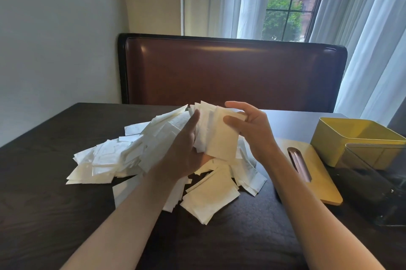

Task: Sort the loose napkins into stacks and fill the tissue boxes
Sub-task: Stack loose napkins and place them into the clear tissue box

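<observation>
A heap of loose white napkins (123,155) lies across the middle of the dark table (44,203). Above the heap I hold a bunch of napkins (216,137) upright between both hands. My left hand (184,151) grips the bunch from below and on its left side. My right hand (248,129) pinches the front napkin at its upper right, thumb on its face. A small neat stack (211,198) lies flat in front of the heap. To the right stand a yellow tissue box (342,137), open at the top, and its wooden lid (316,173) with a slot.
A clear plastic box (377,184) stands at the right edge of the table, in front of the yellow box. A brown leather chair back (230,71) rises behind the table. Curtains and a window are beyond it.
</observation>
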{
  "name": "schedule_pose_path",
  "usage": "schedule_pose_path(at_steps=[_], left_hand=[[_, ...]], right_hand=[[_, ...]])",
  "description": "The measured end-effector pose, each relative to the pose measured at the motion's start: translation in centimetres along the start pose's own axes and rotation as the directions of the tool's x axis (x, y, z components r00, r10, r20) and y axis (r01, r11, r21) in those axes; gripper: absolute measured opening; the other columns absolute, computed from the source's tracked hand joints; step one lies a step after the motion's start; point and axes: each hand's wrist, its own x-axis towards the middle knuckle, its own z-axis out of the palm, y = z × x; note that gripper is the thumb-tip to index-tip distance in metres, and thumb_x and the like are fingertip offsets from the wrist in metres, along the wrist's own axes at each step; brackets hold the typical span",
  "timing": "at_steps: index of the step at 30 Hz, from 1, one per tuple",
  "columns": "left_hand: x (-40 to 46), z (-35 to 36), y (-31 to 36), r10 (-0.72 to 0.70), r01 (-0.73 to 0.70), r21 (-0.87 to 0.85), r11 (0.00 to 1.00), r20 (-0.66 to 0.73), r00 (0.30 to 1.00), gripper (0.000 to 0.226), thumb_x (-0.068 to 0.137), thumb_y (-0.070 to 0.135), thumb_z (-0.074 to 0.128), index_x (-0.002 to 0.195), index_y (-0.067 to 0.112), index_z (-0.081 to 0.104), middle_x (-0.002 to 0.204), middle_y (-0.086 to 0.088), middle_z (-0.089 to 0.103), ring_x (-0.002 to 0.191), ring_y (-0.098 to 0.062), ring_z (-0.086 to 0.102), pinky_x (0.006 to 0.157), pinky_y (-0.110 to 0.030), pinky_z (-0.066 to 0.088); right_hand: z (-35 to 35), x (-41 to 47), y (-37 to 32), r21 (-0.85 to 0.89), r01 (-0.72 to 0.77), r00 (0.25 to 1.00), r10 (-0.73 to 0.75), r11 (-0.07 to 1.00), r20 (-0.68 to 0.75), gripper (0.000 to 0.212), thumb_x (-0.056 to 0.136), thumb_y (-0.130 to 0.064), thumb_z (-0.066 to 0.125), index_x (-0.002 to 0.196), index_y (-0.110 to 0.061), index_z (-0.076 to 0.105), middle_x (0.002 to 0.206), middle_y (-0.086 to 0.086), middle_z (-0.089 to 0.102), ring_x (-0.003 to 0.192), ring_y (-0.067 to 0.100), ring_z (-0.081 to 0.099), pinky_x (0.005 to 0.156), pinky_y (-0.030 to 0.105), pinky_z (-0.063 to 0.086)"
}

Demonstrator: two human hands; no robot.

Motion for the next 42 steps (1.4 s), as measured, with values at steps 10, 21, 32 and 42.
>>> schedule_pose_path(at_steps=[10, 21, 32, 42], left_hand=[[0.8, -1.1, -0.4, -0.008, 0.008, 0.018, 1.0, 0.05, 0.999, 0.031, 0.104, 0.014, 0.04, 0.13, 0.006, 0.053, 0.117, -0.022, 0.07, 0.107, -0.037, 0.069, 0.086, -0.049, 0.06], [0.5, -1.9, 0.3, 0.056, -0.077, -0.151, 0.986, -0.136, 0.989, 0.039, 0.095, 0.018, 0.053, 0.132, 0.007, 0.051, 0.131, -0.027, 0.062, 0.121, -0.04, 0.061, 0.104, -0.051, 0.05], [0.9, -1.9, 0.0, 0.075, -0.103, -0.16, 0.982, -0.173, 0.982, 0.031, 0.105, 0.005, 0.046, 0.134, -0.002, 0.052, 0.127, -0.015, 0.066, 0.118, -0.02, 0.065, 0.1, -0.032, 0.054], [0.2, -1.9, -0.1, 0.236, -0.223, 0.112, 0.968, -0.122, 0.964, 0.065, 0.092, 0.031, 0.068, 0.146, 0.005, 0.044, 0.118, -0.007, 0.071, 0.116, -0.018, 0.064, 0.104, -0.036, 0.051]], right_hand=[[-0.9, 0.7, 2.1, -0.015, -0.072, 0.985, 0.069, 0.997, -0.155, 0.023, 0.096, -0.024, 0.063, 0.118, -0.023, 0.066, 0.112, -0.001, 0.071, 0.098, 0.014, 0.065, 0.066, 0.017, 0.053], [-1.2, 0.7, 4.5, -0.468, -0.159, 0.977, 0.207, 0.869, 0.052, 0.029, 0.086, -0.022, 0.075, 0.114, -0.017, 0.071, 0.106, -0.003, 0.069, 0.098, 0.019, 0.064, 0.089, 0.047, 0.057], [-1.7, 0.4, 3.5, -0.274, -0.065, 0.981, 0.011, 0.959, -0.196, 0.01, 0.088, -0.021, 0.073, 0.092, -0.012, 0.074, 0.1, -0.003, 0.071, 0.091, 0.006, 0.066, 0.079, 0.023, 0.054], [-2.1, -0.5, 1.0, 0.479, -0.162, 0.985, 0.173, 0.863, 0.022, 0.013, 0.095, -0.019, 0.057, 0.106, -0.014, 0.063, 0.089, 0.0, 0.066, 0.084, 0.017, 0.065, 0.071, 0.035, 0.058]])
